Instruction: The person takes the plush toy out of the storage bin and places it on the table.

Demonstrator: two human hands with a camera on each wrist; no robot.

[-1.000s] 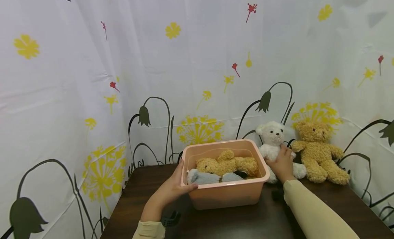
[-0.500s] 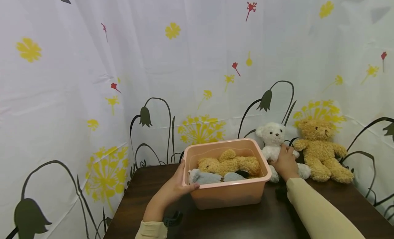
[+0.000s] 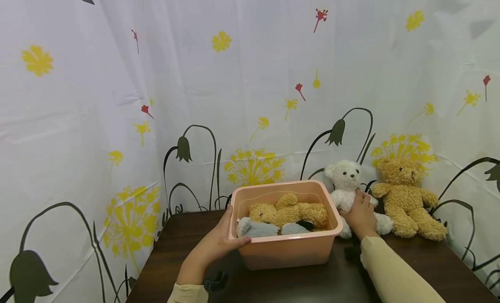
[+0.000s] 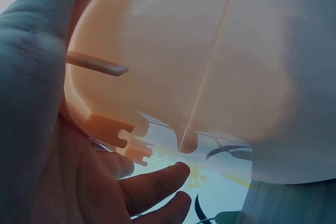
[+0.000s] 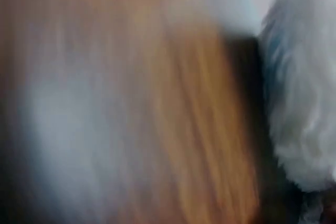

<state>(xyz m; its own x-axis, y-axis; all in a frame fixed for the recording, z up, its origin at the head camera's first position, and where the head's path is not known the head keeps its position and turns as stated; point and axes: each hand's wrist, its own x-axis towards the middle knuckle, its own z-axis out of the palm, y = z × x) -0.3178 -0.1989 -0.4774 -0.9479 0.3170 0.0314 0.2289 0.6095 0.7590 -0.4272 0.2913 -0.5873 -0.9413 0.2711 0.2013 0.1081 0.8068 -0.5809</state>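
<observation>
In the head view, a pink plastic bin [image 3: 289, 253] stands on the table. My left hand [image 3: 212, 246] grips its left end, thumb over the front rim and fingers along the side. Close up in the left wrist view, the fingers [image 4: 152, 184] reach past the bin's rim. Inside the bin lie a curly tan teddy bear [image 3: 289, 212] and a grey plush toy [image 3: 259, 228]. To the right of the bin, a white teddy bear [image 3: 345, 177] sits upright, and my right hand [image 3: 360, 214] holds it by the body. White fur [image 5: 304, 87] fills the right wrist view's right side.
Another tan teddy bear [image 3: 404, 199] sits at the table's right, beside the white one. A flower-printed curtain [image 3: 250, 99] hangs behind the dark wooden table [image 3: 172, 238]. Its left edge runs beyond my left forearm.
Only the head view has shifted a little. Both hands keep their places on the bin and on the white teddy bear.
</observation>
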